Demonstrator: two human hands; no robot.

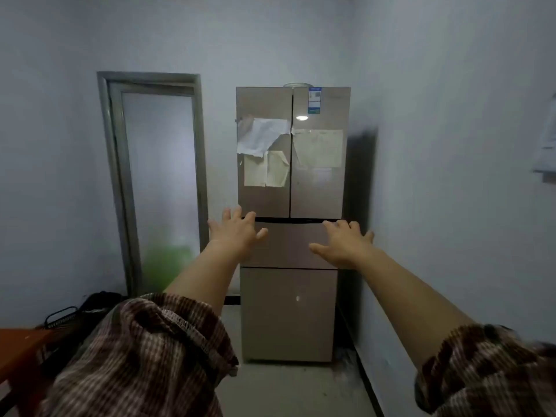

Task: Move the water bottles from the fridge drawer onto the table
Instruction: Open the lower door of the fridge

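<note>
A tall bronze fridge [319,191] stands against the far wall with both upper doors shut. Below them sits a shut middle drawer [288,245], and under that a shut bottom drawer [288,314]. My left hand [236,233] is stretched out with its fingers spread at the middle drawer's left top corner. At the drawer's right end, my right hand [346,243] is also spread wide and holds nothing. No water bottles are in view. A corner of a reddish-brown table [18,350] shows at the lower left.
A frosted glass door [159,182] in a grey frame stands left of the fridge. Papers [261,136] are taped to the fridge doors. A dark wire basket and bag [78,311] lie on the floor at the left. A wall runs close along the right.
</note>
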